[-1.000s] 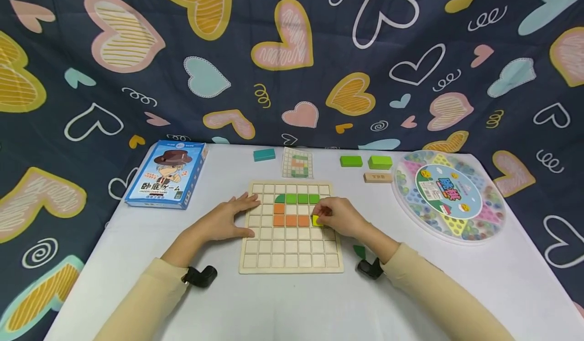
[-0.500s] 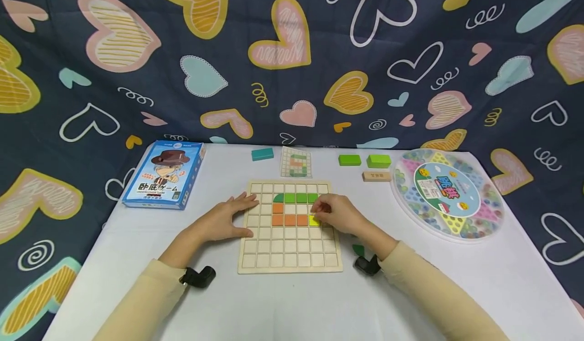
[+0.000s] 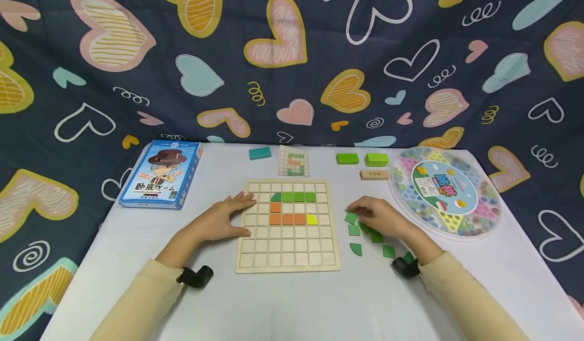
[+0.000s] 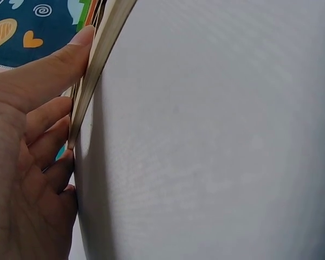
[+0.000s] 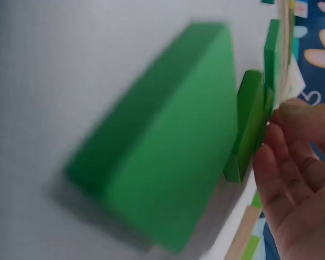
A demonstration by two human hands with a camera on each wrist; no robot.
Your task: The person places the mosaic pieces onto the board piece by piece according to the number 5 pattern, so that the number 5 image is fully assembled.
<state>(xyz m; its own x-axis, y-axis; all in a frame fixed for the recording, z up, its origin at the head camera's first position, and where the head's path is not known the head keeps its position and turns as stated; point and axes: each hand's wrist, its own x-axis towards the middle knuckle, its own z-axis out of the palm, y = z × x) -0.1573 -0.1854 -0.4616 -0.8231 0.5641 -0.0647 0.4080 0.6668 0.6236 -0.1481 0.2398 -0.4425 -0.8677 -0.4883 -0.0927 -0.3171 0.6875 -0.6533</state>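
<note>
Your right hand (image 3: 380, 217) has left the yellow tile (image 3: 312, 219) seated on the board (image 3: 287, 252), centre frame, and now pinches a green tile (image 3: 352, 218) right of it. Your left hand (image 3: 223, 219), fingers spread, steadies the board's left edge.

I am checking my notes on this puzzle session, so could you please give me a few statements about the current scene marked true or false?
1. The left hand rests on the left edge of the wooden grid board. True.
2. The right hand is over the board. False: it is right of the board, at the loose green pieces.
3. A yellow piece lies beside the orange pieces. True.
4. The blue game box lies right of the board. False: it lies to the left.
</note>
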